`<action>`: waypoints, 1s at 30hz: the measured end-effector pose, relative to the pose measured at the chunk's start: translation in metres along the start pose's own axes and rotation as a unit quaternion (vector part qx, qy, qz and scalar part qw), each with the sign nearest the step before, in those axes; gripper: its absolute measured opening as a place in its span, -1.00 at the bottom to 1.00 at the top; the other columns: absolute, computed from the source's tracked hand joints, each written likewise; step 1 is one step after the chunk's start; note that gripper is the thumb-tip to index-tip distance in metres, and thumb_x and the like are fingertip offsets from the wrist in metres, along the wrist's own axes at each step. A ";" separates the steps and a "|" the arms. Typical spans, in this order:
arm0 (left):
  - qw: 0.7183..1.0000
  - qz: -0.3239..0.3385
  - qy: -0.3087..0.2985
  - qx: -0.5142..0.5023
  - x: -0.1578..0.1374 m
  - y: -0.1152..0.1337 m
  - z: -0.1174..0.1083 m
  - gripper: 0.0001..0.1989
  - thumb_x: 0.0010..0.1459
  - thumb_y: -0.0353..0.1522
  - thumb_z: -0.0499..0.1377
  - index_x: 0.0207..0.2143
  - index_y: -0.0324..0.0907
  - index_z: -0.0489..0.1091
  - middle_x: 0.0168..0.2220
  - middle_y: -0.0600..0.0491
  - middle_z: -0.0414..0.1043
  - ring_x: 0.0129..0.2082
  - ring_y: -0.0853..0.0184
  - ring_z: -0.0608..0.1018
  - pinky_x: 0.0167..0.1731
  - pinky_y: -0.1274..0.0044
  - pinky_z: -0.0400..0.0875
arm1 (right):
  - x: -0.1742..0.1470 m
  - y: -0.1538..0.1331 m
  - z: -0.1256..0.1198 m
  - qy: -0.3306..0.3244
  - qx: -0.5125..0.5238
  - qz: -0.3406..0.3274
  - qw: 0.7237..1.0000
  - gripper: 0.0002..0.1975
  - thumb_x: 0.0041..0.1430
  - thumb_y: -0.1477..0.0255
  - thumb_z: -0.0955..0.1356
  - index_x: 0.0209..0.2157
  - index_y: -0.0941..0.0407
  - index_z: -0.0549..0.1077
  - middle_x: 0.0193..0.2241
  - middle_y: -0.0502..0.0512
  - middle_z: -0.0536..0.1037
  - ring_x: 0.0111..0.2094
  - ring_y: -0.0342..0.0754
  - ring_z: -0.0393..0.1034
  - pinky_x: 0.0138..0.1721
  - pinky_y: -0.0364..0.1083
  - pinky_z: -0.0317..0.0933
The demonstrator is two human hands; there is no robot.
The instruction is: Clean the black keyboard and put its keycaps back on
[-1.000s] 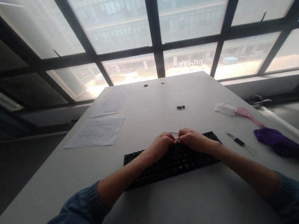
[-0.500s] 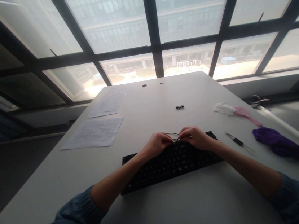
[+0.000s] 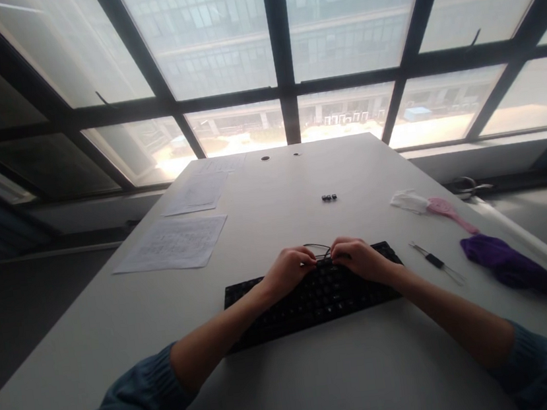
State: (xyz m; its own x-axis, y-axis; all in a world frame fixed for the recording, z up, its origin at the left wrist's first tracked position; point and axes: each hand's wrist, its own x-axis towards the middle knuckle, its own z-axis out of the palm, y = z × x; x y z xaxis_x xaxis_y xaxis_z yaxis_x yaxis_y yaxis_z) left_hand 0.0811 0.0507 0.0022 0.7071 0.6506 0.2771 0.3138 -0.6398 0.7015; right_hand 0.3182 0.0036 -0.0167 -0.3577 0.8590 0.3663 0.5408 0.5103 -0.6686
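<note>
A black keyboard (image 3: 315,303) lies on the white table under both my forearms, turned slightly. At its far edge my left hand (image 3: 291,264) is closed, thumb and fingers pinched on a thin black cable (image 3: 317,246). Close beside it, my right hand (image 3: 354,258) pinches the same cable. A small loop of it arches between and behind the hands. My fingertips hide the exact grip and part of the keyboard's back edge. Beyond the hands sit three small black keycaps (image 3: 329,197) in a row.
To the right lie a wire keycap puller (image 3: 434,260) with a black grip, a purple cloth (image 3: 508,266), and a pink brush (image 3: 446,208) beside white crumpled plastic (image 3: 408,201). Printed sheets (image 3: 173,244) rest at the left. Large windows stand behind the table (image 3: 294,375).
My right hand has shifted slightly down and to the right along the keyboard's back edge. Both hands stay pinched at the cable; the other things lie as before.
</note>
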 end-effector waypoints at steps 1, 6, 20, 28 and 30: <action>1.000 0.012 -0.008 0.007 0.000 -0.001 0.001 -0.87 0.17 -0.48 0.25 -0.37 -0.21 0.62 -0.25 -0.01 0.61 -0.29 0.34 0.62 -0.19 0.55 0.46 | 0.000 0.001 0.000 -0.001 0.000 -0.003 1.000 -0.86 0.21 0.59 0.38 -0.36 0.10 0.56 -0.27 0.09 0.59 -0.22 -0.04 0.48 -0.13 -0.08 0.33; 0.995 0.055 -0.042 0.071 -0.001 -0.004 -0.002 -0.82 0.26 -0.44 0.20 -0.33 -0.17 0.63 -0.23 0.00 0.61 -0.24 0.33 0.57 -0.15 0.53 0.43 | 0.001 -0.001 -0.004 -0.020 -0.036 -0.019 0.999 -0.89 0.22 0.54 0.40 -0.38 0.10 0.57 -0.25 0.09 0.60 -0.20 -0.03 0.48 -0.12 -0.07 0.32; 0.984 0.030 -0.103 0.143 -0.010 0.001 -0.024 -0.81 0.30 -0.25 0.19 -0.20 -0.02 0.63 -0.08 0.03 0.56 -0.06 0.23 0.50 0.05 0.36 0.36 | -0.005 -0.016 -0.016 -0.057 -0.101 -0.029 0.993 -0.83 0.30 0.41 0.36 -0.35 0.07 0.59 -0.24 0.10 0.62 -0.13 0.02 0.44 -0.04 0.01 0.30; 0.994 -0.055 0.049 0.079 0.102 -0.031 -0.031 -0.78 0.19 -0.36 0.30 -0.11 -0.20 0.60 -0.19 -0.05 0.62 -0.33 0.34 0.59 -0.22 0.52 0.49 | 0.056 0.042 -0.068 0.077 -0.120 0.035 0.989 -0.87 0.22 0.45 0.41 -0.20 0.09 0.61 -0.23 0.12 0.63 -0.30 -0.03 0.48 -0.18 -0.04 0.34; 0.987 -0.075 0.062 0.129 0.139 -0.045 -0.023 -0.77 0.17 -0.40 0.31 -0.10 -0.19 0.60 -0.18 -0.07 0.62 -0.28 0.31 0.60 -0.13 0.48 0.48 | 0.083 0.069 -0.077 0.098 -0.183 0.063 0.976 -0.87 0.21 0.50 0.41 -0.23 0.08 0.62 -0.22 0.11 0.63 -0.28 -0.01 0.48 -0.16 -0.03 0.33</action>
State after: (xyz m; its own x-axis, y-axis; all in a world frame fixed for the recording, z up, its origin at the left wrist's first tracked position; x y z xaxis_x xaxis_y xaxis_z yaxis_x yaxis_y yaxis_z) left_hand 0.1513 0.1795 0.0241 0.5622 0.7806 0.2731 0.5712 -0.6053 0.5544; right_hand 0.3843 0.1136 0.0175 -0.1367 0.8892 0.4365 0.8197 0.3489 -0.4542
